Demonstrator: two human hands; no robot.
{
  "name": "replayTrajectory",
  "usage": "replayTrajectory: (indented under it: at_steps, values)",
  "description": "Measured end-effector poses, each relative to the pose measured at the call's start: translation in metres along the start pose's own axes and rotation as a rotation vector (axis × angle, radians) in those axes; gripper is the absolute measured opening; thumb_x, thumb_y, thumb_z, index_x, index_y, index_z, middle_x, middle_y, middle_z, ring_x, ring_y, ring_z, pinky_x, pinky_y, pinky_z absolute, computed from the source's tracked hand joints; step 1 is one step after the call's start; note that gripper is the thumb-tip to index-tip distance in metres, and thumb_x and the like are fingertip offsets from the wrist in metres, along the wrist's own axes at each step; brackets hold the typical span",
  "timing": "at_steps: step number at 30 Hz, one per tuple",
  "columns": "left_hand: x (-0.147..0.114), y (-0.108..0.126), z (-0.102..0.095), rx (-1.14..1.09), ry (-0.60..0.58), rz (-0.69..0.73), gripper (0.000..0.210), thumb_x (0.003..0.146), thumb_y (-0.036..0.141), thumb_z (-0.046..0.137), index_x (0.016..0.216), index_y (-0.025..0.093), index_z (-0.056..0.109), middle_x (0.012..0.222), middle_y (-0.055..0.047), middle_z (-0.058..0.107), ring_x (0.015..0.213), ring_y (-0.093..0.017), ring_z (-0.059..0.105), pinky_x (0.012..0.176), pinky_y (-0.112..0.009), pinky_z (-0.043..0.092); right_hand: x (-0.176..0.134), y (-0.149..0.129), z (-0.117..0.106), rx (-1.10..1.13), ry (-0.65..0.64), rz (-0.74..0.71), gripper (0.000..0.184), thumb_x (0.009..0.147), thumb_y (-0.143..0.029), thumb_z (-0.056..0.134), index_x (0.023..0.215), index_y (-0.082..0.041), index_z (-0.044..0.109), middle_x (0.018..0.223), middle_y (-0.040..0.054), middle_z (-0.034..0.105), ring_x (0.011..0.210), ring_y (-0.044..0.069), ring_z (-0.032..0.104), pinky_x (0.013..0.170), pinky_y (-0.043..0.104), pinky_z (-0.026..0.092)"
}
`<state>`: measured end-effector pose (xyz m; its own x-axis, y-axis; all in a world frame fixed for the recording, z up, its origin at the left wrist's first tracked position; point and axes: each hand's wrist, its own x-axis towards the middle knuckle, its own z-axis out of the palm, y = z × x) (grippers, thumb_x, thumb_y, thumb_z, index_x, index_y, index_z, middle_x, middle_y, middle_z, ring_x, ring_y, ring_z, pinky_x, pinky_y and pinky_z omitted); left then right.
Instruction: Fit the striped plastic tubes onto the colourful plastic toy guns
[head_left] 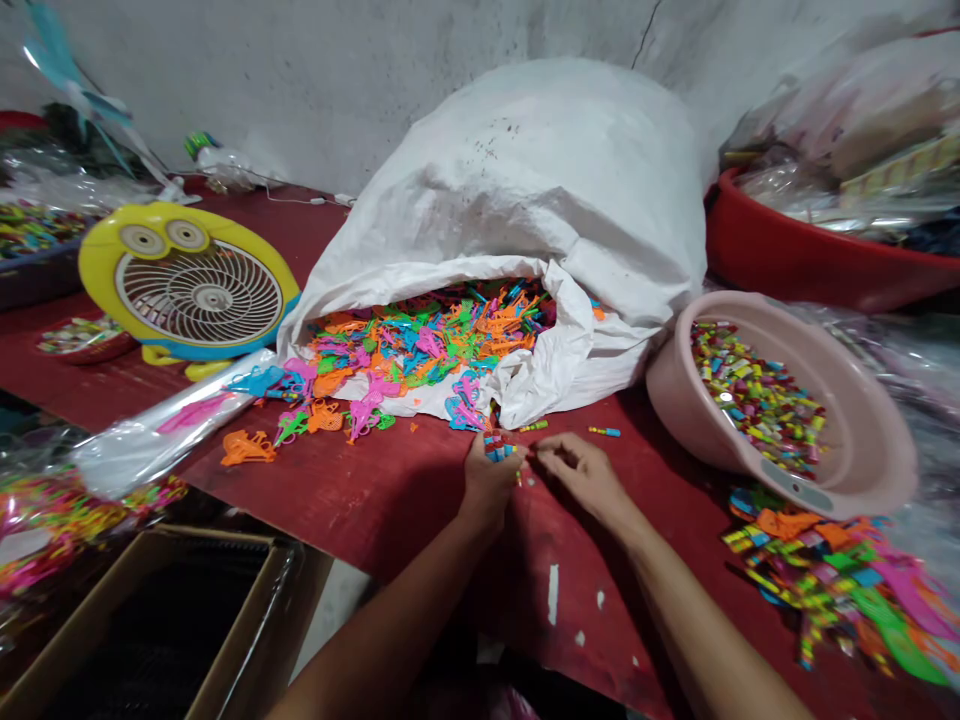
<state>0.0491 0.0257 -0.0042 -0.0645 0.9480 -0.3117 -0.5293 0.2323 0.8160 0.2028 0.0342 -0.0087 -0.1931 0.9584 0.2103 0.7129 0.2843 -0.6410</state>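
Note:
My left hand (486, 478) is closed around a small bunch of colourful banded tubes (498, 447), with red, blue and yellow ends showing. Just to its right, my right hand (581, 472) has thumb and fingertips drawn together in a pinch, and whatever is between them is too small to make out. Two loose banded tubes (604, 432) lie on the red table beyond my hands. Behind them a big white sack (555, 170) lies with its mouth toward me, spilling bright plastic toy pieces (420, 340) in orange, pink, green and blue.
A pink basin (862, 440) of banded tubes tilts at the right, over a mixed heap of tubes and plastic pieces (847, 580). Left are a yellow fan (210, 290), clear plastic bags (165, 430) and a cardboard box (232, 640). A red tub (810, 260) stands back right.

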Motion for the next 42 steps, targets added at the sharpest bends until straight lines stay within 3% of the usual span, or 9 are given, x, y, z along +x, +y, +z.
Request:
replayTrajectory:
  at_steps: [3, 7, 14, 18, 23, 29, 34, 38, 42]
  values:
    - [-0.003, 0.007, -0.006, -0.018, -0.061, -0.04, 0.046, 0.062, 0.023, 0.076, 0.1, 0.017, 0.051, 0.071, 0.001, 0.064, 0.055, -0.014, 0.062, 0.054, -0.024, 0.049, 0.024, 0.009, -0.003, -0.057, 0.073, -0.011, 0.02, 0.082, -0.017, 0.054, 0.1, -0.019, 0.064, 0.1, 0.009, 0.061, 0.09, 0.023, 0.056, 0.077, 0.033, 0.044]
    - [-0.005, 0.012, -0.011, 0.047, -0.116, -0.074, 0.044, 0.065, 0.022, 0.073, 0.103, 0.018, 0.05, 0.065, 0.003, 0.061, 0.05, -0.014, 0.06, 0.048, -0.024, 0.048, 0.034, 0.015, 0.0, -0.104, 0.061, -0.042, 0.015, 0.078, -0.01, 0.054, 0.085, -0.02, 0.062, 0.091, 0.0088, 0.059, 0.091, 0.025, 0.051, 0.08, 0.035, 0.04]
    - [0.003, 0.007, -0.009, 0.321, -0.081, 0.261, 0.033, 0.069, 0.017, 0.068, 0.101, 0.018, 0.059, 0.081, 0.001, 0.062, 0.067, -0.01, 0.056, 0.065, -0.021, 0.045, 0.002, -0.007, -0.021, -0.009, -0.136, -0.169, 0.016, 0.082, -0.007, 0.05, 0.087, -0.02, 0.059, 0.085, 0.0032, 0.055, 0.079, 0.017, 0.053, 0.071, 0.027, 0.042]
    - [-0.004, -0.004, 0.004, 0.258, -0.244, 0.02, 0.035, 0.067, 0.021, 0.069, 0.099, 0.018, 0.056, 0.072, 0.003, 0.059, 0.056, -0.011, 0.055, 0.055, -0.022, 0.045, -0.001, -0.021, -0.024, 0.042, -0.089, -0.161, 0.016, 0.084, -0.008, 0.048, 0.084, -0.021, 0.058, 0.084, 0.0038, 0.055, 0.078, 0.017, 0.052, 0.07, 0.028, 0.041]
    - [-0.006, -0.017, 0.008, -0.028, -0.216, -0.137, 0.045, 0.055, 0.021, 0.074, 0.095, 0.016, 0.054, 0.072, 0.001, 0.06, 0.056, -0.012, 0.055, 0.053, -0.025, 0.047, -0.002, -0.019, 0.0, 0.118, 0.106, -0.058, 0.012, 0.083, -0.013, 0.049, 0.08, -0.021, 0.058, 0.08, 0.0048, 0.056, 0.078, 0.02, 0.054, 0.072, 0.031, 0.043]
    - [-0.009, -0.01, 0.017, -0.231, -0.171, -0.148, 0.05, 0.052, 0.02, 0.08, 0.096, 0.016, 0.056, 0.08, -0.001, 0.065, 0.067, -0.013, 0.061, 0.064, -0.025, 0.048, -0.015, -0.029, 0.026, 0.292, 0.342, 0.13, 0.03, 0.099, -0.031, 0.035, 0.117, -0.019, 0.055, 0.112, 0.0115, 0.065, 0.102, 0.021, 0.062, 0.086, 0.035, 0.05]
    - [-0.014, -0.005, 0.025, -0.305, -0.284, -0.222, 0.039, 0.054, 0.025, 0.082, 0.086, 0.016, 0.062, 0.087, -0.006, 0.068, 0.077, -0.02, 0.066, 0.068, -0.029, 0.052, -0.025, -0.037, 0.035, 0.152, 0.29, 0.077, 0.048, 0.1, -0.038, 0.03, 0.143, -0.023, 0.045, 0.145, 0.0105, 0.05, 0.137, 0.026, 0.04, 0.113, 0.05, 0.028]
    - [-0.01, -0.004, 0.008, -0.266, -0.219, -0.271, 0.038, 0.05, 0.016, 0.081, 0.084, 0.014, 0.064, 0.076, -0.003, 0.067, 0.068, -0.016, 0.064, 0.064, -0.027, 0.052, -0.025, -0.013, 0.011, -0.026, 0.125, -0.016, 0.046, 0.101, -0.036, 0.029, 0.142, -0.026, 0.048, 0.142, 0.0076, 0.053, 0.134, 0.025, 0.043, 0.111, 0.049, 0.028]
    - [-0.005, 0.0, -0.005, -0.255, -0.178, -0.294, 0.039, 0.05, 0.016, 0.083, 0.086, 0.012, 0.067, 0.082, -0.006, 0.069, 0.072, -0.017, 0.065, 0.068, -0.03, 0.054, -0.01, 0.027, -0.038, -0.219, 0.294, 0.159, 0.036, 0.092, -0.027, 0.046, 0.123, -0.021, 0.062, 0.127, 0.0145, 0.059, 0.117, 0.032, 0.048, 0.099, 0.051, 0.034]
